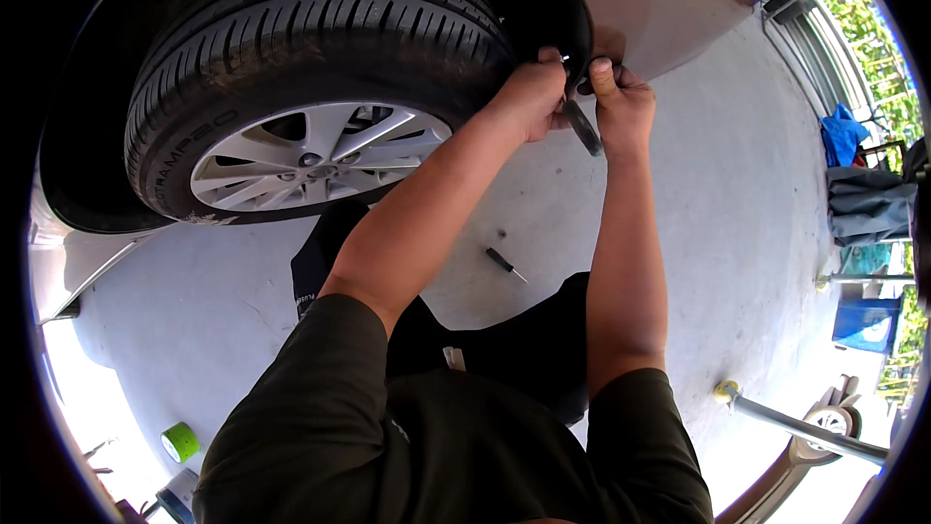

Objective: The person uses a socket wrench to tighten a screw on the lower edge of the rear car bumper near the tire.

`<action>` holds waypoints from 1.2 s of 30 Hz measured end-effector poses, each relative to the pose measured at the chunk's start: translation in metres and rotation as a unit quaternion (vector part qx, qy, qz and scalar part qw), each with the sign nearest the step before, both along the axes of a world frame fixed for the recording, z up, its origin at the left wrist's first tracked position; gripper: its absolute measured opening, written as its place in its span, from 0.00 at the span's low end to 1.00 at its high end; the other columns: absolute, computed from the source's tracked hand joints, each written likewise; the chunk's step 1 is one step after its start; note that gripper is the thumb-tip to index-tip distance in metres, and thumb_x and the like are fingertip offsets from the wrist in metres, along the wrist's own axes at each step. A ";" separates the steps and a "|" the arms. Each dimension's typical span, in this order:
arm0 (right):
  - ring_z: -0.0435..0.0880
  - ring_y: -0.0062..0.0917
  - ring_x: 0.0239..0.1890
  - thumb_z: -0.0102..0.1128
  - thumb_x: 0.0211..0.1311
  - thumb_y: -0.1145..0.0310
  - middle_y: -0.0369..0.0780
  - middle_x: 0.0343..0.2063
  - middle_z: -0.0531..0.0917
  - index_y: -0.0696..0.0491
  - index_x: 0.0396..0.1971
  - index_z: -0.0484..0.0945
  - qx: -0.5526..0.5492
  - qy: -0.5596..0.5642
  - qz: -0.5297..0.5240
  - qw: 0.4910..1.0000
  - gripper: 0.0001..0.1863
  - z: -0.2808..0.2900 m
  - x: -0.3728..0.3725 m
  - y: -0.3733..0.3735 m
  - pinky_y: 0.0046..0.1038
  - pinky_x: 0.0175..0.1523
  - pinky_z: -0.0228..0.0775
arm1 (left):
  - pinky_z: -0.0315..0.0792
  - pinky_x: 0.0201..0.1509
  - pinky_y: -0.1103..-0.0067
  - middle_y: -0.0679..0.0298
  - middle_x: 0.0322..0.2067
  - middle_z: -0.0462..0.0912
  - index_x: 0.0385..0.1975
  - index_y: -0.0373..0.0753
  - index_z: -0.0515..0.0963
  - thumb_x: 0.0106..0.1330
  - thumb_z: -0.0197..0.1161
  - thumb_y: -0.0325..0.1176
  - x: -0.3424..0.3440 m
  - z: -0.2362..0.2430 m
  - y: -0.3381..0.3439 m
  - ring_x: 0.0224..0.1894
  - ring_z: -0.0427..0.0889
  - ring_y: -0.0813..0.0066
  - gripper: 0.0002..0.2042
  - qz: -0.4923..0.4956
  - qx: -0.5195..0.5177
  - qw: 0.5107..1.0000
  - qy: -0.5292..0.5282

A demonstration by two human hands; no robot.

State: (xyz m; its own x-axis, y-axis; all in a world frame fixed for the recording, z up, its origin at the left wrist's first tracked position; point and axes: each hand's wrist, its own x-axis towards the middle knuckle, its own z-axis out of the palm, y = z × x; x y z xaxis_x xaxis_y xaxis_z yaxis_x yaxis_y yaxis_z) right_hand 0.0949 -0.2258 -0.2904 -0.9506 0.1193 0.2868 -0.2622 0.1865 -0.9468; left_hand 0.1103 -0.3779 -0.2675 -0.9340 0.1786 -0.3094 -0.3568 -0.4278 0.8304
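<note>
At the rear edge of the black wheel-arch liner (549,10), right of the tire (320,49) and its silver alloy wheel (320,165), both my hands work close together. My left hand (531,97) is closed, with a small metal tip by its fingers and a dark, elongated flat object (585,131) hanging beside it; what it grips is unclear. My right hand (623,107) is closed at the tan body panel's (669,0) lower edge, thumb up, on something hidden. A black-handled screwdriver (499,260) lies on the concrete floor (727,214) below.
A green cylinder (179,442) lies at lower left. Along the right are blue cloth (842,136), grey covers (863,204), a blue bin (861,325) and metal poles (805,427). My knees and legs (504,330) are beneath my arms.
</note>
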 end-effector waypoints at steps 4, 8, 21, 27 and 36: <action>0.73 0.17 0.29 0.75 0.62 0.46 0.33 0.24 0.83 0.60 0.28 0.84 -0.022 -0.004 0.016 1.000 0.27 -0.001 -0.001 0.000 0.23 0.38 0.65 | 0.77 0.31 0.77 0.75 0.18 0.68 0.36 0.43 0.73 0.80 0.45 0.44 -0.014 0.002 -0.018 0.22 0.72 0.86 0.14 -0.206 0.339 0.917 -0.047; 0.73 0.18 0.29 0.75 0.62 0.47 0.34 0.25 0.83 0.60 0.28 0.83 -0.027 0.007 0.005 1.000 0.27 -0.004 -0.003 -0.001 0.23 0.38 0.66 | 0.72 0.30 0.74 0.70 0.20 0.73 0.30 0.43 0.73 0.82 0.40 0.47 -0.006 -0.014 -0.005 0.22 0.70 0.79 0.21 -0.014 -0.084 0.996 0.037; 0.73 0.16 0.31 0.74 0.64 0.48 0.31 0.24 0.81 0.59 0.26 0.82 -0.050 0.020 0.027 0.998 0.26 0.001 0.000 -0.005 0.22 0.38 0.65 | 0.71 0.28 0.73 0.69 0.20 0.72 0.31 0.41 0.72 0.81 0.44 0.46 -0.002 0.004 -0.006 0.20 0.70 0.75 0.19 0.026 0.079 0.995 -0.048; 0.74 0.16 0.31 0.74 0.64 0.49 0.33 0.26 0.83 0.60 0.28 0.83 -0.016 0.009 0.015 1.000 0.25 -0.002 -0.001 -0.001 0.22 0.39 0.67 | 0.68 0.25 0.75 0.68 0.19 0.74 0.29 0.41 0.73 0.80 0.44 0.48 -0.002 -0.011 0.001 0.18 0.71 0.74 0.20 0.084 -0.306 0.926 0.205; 0.73 0.16 0.30 0.75 0.62 0.47 0.32 0.25 0.83 0.60 0.28 0.84 -0.050 0.008 0.018 0.999 0.26 -0.004 -0.004 -0.003 0.22 0.38 0.66 | 0.73 0.29 0.73 0.66 0.19 0.74 0.32 0.39 0.73 0.80 0.45 0.45 -0.008 -0.019 0.003 0.21 0.75 0.73 0.18 0.033 -0.139 0.987 0.073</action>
